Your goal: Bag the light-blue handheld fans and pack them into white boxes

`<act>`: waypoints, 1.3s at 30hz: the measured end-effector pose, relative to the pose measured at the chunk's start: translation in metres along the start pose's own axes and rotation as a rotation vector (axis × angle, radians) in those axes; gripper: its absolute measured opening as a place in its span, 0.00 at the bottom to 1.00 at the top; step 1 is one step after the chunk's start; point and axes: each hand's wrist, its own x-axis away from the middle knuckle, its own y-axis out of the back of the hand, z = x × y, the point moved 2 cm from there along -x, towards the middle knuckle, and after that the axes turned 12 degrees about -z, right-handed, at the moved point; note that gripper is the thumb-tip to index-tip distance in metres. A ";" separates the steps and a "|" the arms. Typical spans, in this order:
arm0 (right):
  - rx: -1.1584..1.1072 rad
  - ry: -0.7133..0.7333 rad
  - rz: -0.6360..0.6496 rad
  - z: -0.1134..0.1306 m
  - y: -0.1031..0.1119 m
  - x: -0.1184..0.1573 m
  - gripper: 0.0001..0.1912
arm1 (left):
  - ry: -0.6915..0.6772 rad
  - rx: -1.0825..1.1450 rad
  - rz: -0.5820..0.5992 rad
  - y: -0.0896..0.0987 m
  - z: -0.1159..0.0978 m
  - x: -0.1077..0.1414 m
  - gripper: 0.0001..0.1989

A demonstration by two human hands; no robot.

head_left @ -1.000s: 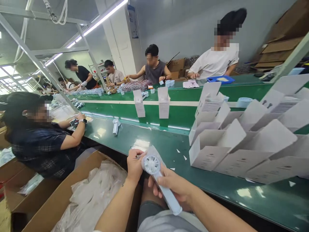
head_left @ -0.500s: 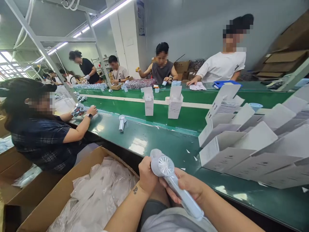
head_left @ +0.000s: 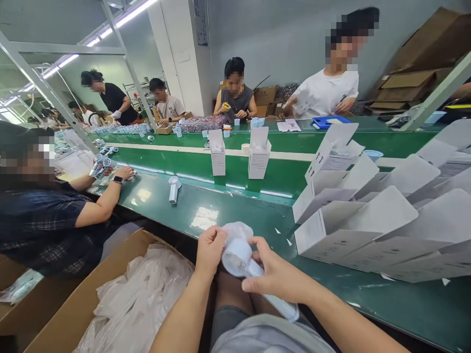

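A light-blue handheld fan (head_left: pixel 237 259) in a clear plastic bag (head_left: pixel 238 229) lies tilted above my lap, its round head up and its handle running down to the right. My left hand (head_left: pixel 210 249) is closed in a pinch on the bag beside the fan's head. Around the neck of the fan, the thumb and fingers of my right hand (head_left: pixel 274 272) are closed. Another fan (head_left: pixel 174 190) lies farther off on the green worktable (head_left: pixel 195 196).
An open cardboard box (head_left: pixel 91 289) of plastic bags stands at my left. Rows of open white boxes (head_left: pixel 353 240) fill the right of the table. Two upright white boxes (head_left: pixel 259 162) stand on the green conveyor (head_left: pixel 184 159). A co-worker (head_left: pixel 40 215) sits at left; others work opposite.
The fan has turned, its head now facing lower. My left hand has moved to the bag's edge, and my right hand has shifted up to the fan's neck. The view has swung right.
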 end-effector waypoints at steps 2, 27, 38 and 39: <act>-0.219 -0.107 0.164 -0.005 -0.006 0.000 0.59 | -0.014 -0.032 0.063 -0.001 -0.005 -0.003 0.17; -0.509 -0.299 -0.199 -0.017 -0.006 -0.013 0.25 | -1.526 -0.725 0.025 0.010 -0.004 0.040 0.05; -0.929 -0.864 -0.112 0.007 -0.009 -0.015 0.08 | -1.291 -0.673 -0.033 -0.002 -0.009 0.040 0.07; -0.944 -0.868 -0.144 0.008 -0.011 -0.014 0.07 | -1.271 -0.664 -0.055 -0.001 -0.010 0.038 0.06</act>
